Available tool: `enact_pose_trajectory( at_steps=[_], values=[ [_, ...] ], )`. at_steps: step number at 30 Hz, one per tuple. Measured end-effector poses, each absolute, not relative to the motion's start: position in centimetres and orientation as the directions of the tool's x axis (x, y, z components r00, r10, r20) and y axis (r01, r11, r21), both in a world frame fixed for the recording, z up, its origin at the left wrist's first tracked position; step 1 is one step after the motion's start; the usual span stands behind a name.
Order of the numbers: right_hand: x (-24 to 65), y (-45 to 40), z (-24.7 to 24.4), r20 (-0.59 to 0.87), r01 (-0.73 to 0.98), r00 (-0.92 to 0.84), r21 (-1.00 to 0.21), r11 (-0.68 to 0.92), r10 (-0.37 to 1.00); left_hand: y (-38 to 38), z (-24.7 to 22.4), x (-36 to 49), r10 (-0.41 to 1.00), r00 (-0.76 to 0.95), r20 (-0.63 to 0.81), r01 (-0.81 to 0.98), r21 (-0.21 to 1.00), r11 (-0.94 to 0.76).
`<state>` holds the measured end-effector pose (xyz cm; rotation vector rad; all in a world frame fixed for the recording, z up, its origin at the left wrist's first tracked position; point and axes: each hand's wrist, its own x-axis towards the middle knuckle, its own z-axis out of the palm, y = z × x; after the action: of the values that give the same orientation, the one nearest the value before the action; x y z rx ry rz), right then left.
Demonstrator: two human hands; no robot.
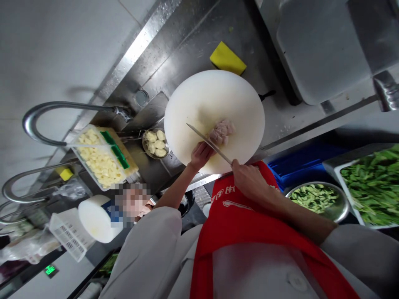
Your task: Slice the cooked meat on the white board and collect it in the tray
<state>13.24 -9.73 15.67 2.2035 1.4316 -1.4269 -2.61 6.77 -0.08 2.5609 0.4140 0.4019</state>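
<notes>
Head view, and over at left of the frame a curved tap [28, 124] arches near a batch of pale chunks [96, 158], parked clear of the board, it seems, so the cutting spot stays free. Nearer the centre, whole pale lumps [159, 144] share a bowl, likely to stop them rolling. Now the middle: the round white board [183, 93] lies flat, close to the worker's body, presumably for easy reach. Here's the left hand [202, 154] at the board's lower part, fingers bent and bunched together right at the blade, probably to steady something; whether they pinch a piece is hidden. Just right of it, centre frame, the pink meat [222, 131] sits in a small heap of pieces, with the knife [213, 144] slanting along its lower left. At the knife's lower end, the right hand [246, 176] is wrapped firmly round the handle, which would give control of the blade. Out at lower right, green slices [314, 199] and leafy greens [375, 187] sit off the board, apparently kept apart from the raw meat.
</notes>
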Motion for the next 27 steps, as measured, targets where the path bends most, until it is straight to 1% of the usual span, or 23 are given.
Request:
enact_pose_trajectory(
  at_steps=[3,6,11,14,16,21,23,27],
  values=[
    [13.2,-10.4,15.6,-0.787,0.762,0.078,-0.349,-0.546,0.612,6.9,-0.1,-2.6,0.367,0.908,0.2,0.225,0.505,-0.833],
    [13.4,-11.0,15.5,-0.773,0.756,0.081,-0.364,-0.544,0.629,6.9,-0.2,-2.5,0.362,0.9,0.243,0.216,0.472,-0.855],
    [13.4,-11.1,15.3,-0.82,0.769,0.062,-0.324,-0.551,0.568,6.8,-0.1,-2.4,0.319,0.914,0.252,0.168,0.481,-0.86],
    [13.3,-9.7,14.6,-0.761,0.756,0.096,-0.364,-0.544,0.642,6.8,0.0,-2.4,0.33,0.9,0.284,0.162,0.484,-0.86],
    [13.4,-9.4,14.3,-0.733,0.752,0.108,-0.382,-0.538,0.672,6.8,-0.1,-2.4,0.34,0.899,0.278,0.171,0.49,-0.855],
    [13.2,-11.1,14.3,-0.812,0.756,0.088,-0.324,-0.57,0.577,6.6,-0.4,-2.5,0.329,0.908,0.259,0.172,0.485,-0.857],
    [13.0,-9.9,13.5,-0.786,0.749,0.105,-0.34,-0.569,0.609,6.5,-0.4,-2.4,0.335,0.908,0.25,0.188,0.471,-0.862],
    [13.1,-4.6,10.9,-0.653,0.708,0.149,-0.454,-0.541,0.743,6.6,0.8,-2.0,0.378,0.898,0.223,0.232,0.491,-0.84]
  ],
)
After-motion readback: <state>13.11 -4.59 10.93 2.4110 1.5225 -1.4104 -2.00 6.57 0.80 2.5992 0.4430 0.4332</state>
